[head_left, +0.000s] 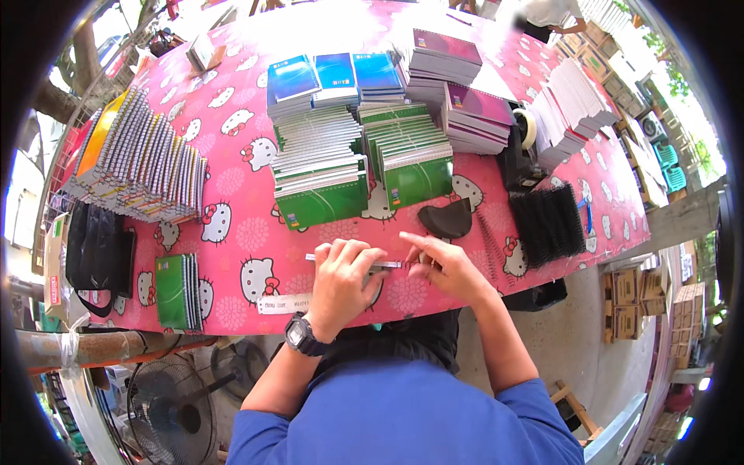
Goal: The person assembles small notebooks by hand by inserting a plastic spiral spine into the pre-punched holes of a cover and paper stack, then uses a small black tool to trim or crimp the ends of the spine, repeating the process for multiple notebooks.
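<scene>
My left hand is closed around a thin, white-edged strip-like item, perhaps a notebook seen edge-on; most of it lies under my fingers. Its other end sticks out toward my right hand. The right index finger is stretched out, while the other fingers are bent close to that end; anything they pinch is too small to make out. A white paper strip lies beside my left wrist. Just beyond my right hand rests a dark curved object. A loose black spiral coil lies to its right.
Green notebooks, blue notebooks and maroon notebooks stand stacked ahead. More spiral notebooks and a black bag are left. At right are a tape dispenser, black coils and paper stacks.
</scene>
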The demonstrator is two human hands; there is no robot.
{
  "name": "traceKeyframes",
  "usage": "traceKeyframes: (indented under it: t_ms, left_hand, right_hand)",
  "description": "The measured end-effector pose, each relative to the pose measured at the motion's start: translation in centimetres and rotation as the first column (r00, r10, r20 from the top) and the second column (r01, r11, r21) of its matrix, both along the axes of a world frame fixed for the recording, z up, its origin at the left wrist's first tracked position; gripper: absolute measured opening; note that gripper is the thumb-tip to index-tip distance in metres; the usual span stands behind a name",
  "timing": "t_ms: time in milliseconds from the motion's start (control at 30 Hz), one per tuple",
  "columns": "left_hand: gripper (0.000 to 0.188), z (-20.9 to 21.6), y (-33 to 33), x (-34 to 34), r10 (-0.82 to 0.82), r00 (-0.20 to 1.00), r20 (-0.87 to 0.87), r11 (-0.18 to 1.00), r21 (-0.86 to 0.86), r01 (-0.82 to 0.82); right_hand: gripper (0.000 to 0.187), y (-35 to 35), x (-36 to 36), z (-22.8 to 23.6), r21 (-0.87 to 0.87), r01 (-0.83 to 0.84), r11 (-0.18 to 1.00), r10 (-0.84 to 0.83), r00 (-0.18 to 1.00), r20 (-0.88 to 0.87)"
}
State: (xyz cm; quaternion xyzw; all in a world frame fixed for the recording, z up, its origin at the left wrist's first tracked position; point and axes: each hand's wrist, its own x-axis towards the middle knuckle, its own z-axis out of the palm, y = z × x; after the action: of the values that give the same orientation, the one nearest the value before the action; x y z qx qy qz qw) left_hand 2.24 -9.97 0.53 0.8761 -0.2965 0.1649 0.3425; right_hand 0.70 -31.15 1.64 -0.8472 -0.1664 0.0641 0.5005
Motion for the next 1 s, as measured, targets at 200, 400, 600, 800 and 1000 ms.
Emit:
traceKeyframes:
  t_ms: [200,400,600,800,1000]
  left_hand:
    - [0.020,-0.9,-1.1,-0.1,-0.104,0.994,0.014,0.991,0.084,0.103]
    - [0.026,0.0,-0.5,-0.6,-0.174,0.985,-0.004,0.983,0.050,0.174]
    - [0.015,0.2,-0.6,-0.8,-0.149,0.987,-0.052,0.988,0.031,0.151]
    - [0.030,-1.6,0.5,0.1,-0.201,0.980,0.000,0.977,0.074,0.200]
    - [0.029,-1.8,2.6,1.2,-0.107,0.994,-0.009,0.992,0.072,0.107]
  right_hand:
    - [0.043,-1.0,0.1,-0.8,0.014,0.078,0.997,-0.077,0.995,-0.068]
    - [0.082,-5.6,2.7,-5.3,-0.423,0.616,0.664,-0.458,0.783,0.421]
    - [0.081,-4.1,3.1,-5.8,-0.501,0.595,0.629,-0.478,0.804,0.355]
    - [0.058,-3.6,2.1,-3.7,-0.268,0.550,0.791,-0.443,0.817,0.369]
    - [0.040,-2.7,0.2,-1.8,0.463,-0.001,0.886,0.119,0.967,-0.227]
